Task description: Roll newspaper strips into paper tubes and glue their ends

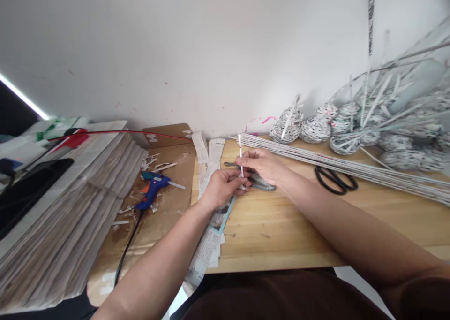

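A thin white rolled paper stick (pixel 240 146) stands nearly upright between my hands. My left hand (pixel 227 185) is closed round its lower end, fingers pressed together. Just above and to the right, my right hand (pixel 260 164) pinches the stick between thumb and finger. A grey, dark-handled object (pixel 263 185) lies on the table behind and under my right hand, partly hidden. Newspaper strips (pixel 207 247) lie beneath and left of my left hand, running toward the table's front edge.
A blue glue gun (pixel 153 191) and paper scraps lie on cardboard (pixel 176 207) at left, beside stacked newspaper strips (pixel 87 217). Right are black-handled scissors (pixel 332 181), a bundle of paper sticks (pixel 316 158) and several woven paper shapes (pixel 314 128) by the wall.
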Available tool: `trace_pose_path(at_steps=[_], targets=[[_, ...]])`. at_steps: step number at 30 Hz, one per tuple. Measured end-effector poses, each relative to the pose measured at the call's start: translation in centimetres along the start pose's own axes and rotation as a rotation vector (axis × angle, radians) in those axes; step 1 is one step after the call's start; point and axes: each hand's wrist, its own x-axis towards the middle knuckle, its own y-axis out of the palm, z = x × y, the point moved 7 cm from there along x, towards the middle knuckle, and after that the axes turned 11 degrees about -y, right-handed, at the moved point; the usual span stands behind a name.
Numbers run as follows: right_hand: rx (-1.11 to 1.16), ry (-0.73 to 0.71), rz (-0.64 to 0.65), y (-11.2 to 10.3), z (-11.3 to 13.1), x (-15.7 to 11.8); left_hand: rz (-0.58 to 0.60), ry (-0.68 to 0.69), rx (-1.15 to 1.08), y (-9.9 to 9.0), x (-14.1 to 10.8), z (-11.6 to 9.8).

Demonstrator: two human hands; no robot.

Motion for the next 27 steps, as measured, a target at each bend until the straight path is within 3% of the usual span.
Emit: trace_pose_path(at_steps=[6,10,15,20,24,27], targets=[[-0.019,0.007,0.056,0.14,-0.13,0.22,0.015,0.001,0.0,0.09,-0.02,0.16],[0.004,-0.014,-0.056,-0.43,0.03,0.25,0.023,-0.009,0.006,0.17,-0.07,0.04],[0.02,0.035,0.055,0.31,-0.27,0.08,0.011,0.002,-0.001,0.06,-0.14,-0.16],[0.044,-0.005,-0.05,-0.49,-0.15,0.24,0.023,-0.011,0.014,0.24,-0.12,-0.2],[0.012,0.025,0.045,0.2,-0.18,0.12,0.014,-0.009,0.015,0.21,-0.14,-0.29],[0.035,0.028,-0.054,-0.47,-0.1,0.1,0.029,-0.018,0.032,0.4,-0.18,-0.22]])
